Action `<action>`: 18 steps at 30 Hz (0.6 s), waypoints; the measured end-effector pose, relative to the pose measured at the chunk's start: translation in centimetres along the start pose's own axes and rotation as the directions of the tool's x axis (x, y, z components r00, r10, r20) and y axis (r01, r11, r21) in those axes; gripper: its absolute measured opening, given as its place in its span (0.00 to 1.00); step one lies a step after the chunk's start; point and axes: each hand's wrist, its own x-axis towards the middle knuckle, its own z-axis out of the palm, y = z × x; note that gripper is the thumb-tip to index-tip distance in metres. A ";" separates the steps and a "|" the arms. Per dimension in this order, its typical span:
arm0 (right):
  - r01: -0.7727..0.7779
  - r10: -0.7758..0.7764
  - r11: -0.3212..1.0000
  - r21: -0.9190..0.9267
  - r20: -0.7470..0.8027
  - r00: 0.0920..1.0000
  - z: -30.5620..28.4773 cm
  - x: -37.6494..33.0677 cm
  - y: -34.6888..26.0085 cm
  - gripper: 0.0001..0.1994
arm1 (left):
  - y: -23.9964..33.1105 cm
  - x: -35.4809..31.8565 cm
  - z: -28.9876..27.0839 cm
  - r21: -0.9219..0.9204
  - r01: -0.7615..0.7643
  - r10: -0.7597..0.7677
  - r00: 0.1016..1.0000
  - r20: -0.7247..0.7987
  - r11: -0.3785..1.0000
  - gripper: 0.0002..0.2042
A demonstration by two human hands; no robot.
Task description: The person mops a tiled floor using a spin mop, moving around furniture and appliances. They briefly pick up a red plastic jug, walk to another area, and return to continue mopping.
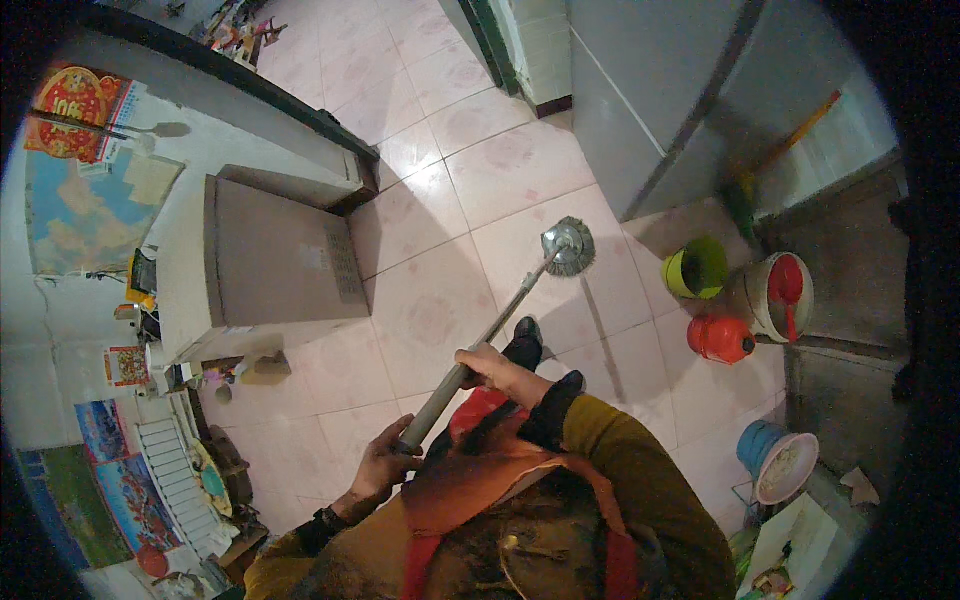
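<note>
- We're mopping the tiled floor [480, 180]; mop head [568, 246] is resting mid-floor, near the grey cabinet [650, 110].
- Mop handle [490, 335]: right hand [490, 368] wrapped tight higher, left hand [385, 462] clenched at the end.
- Next, we're judging: stroke clear of the green bucket [697, 268].

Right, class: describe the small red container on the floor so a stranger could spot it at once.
Start at the grey cabinet at the top right and look down to the row of containers on the pink tiled floor. The red container sits below the green bucket, left of the white bucket: the smallest, squat, wholly red.
</note>
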 end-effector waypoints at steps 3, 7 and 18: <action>-0.053 0.035 0.980 -0.192 -0.098 0.995 -0.9 2.3 -2.8 0.11 | 2.3 3.3 0.1 -0.044 -0.053 0.057 0.993 0.101 0.998 0.34; 0.007 -0.043 0.976 -0.218 -0.161 0.986 -3.4 8.3 -6.2 0.15 | 7.5 9.6 -1.0 0.012 0.041 -0.043 0.983 0.177 0.999 0.37; -0.090 0.068 0.899 -0.429 -0.067 0.995 0.4 15.3 -10.2 0.16 | 6.4 13.1 -7.2 -0.412 0.056 -0.020 0.996 0.090 0.909 0.34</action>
